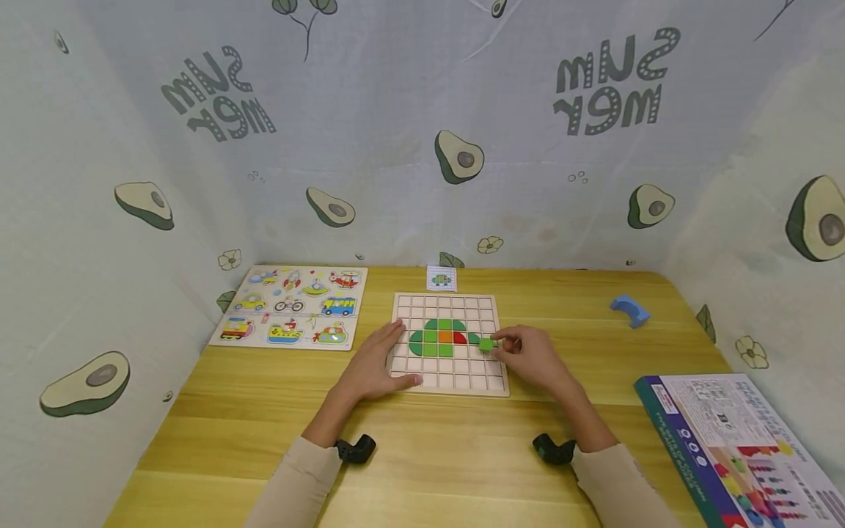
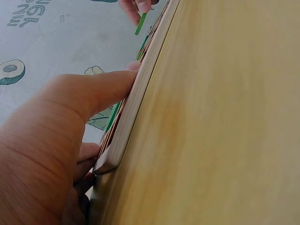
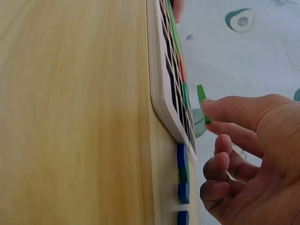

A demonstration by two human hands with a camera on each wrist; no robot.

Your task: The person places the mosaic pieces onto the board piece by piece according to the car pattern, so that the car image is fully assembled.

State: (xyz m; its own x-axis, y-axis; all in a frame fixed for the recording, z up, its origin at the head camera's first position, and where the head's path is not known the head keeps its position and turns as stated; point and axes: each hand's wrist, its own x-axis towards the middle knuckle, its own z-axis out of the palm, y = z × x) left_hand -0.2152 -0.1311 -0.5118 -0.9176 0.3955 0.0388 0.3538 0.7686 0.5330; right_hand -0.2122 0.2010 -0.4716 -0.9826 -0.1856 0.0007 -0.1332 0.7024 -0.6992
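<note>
In the head view a wooden grid board (image 1: 441, 375) lies on the table, with green, orange and red tiles (image 1: 430, 336) set in its middle squares. My right hand (image 1: 533, 357) pinches a small green tile (image 1: 486, 345) between thumb and forefinger, just above the board's right side; the right wrist view shows this tile (image 3: 203, 104) raised and tilted, its other fingers loosely curled. My left hand (image 1: 371, 364) rests at the board's left edge with thumb and fingers spread. In the left wrist view its straight thumb (image 2: 101, 91) lies against the board's edge.
A small pattern card (image 1: 441, 279) lies behind the board. To the left is a vehicle puzzle (image 1: 288, 306). A blue arch block (image 1: 630, 311) and a printed box (image 1: 733, 440) sit on the right. Blue pieces (image 3: 183, 193) lie beside the board.
</note>
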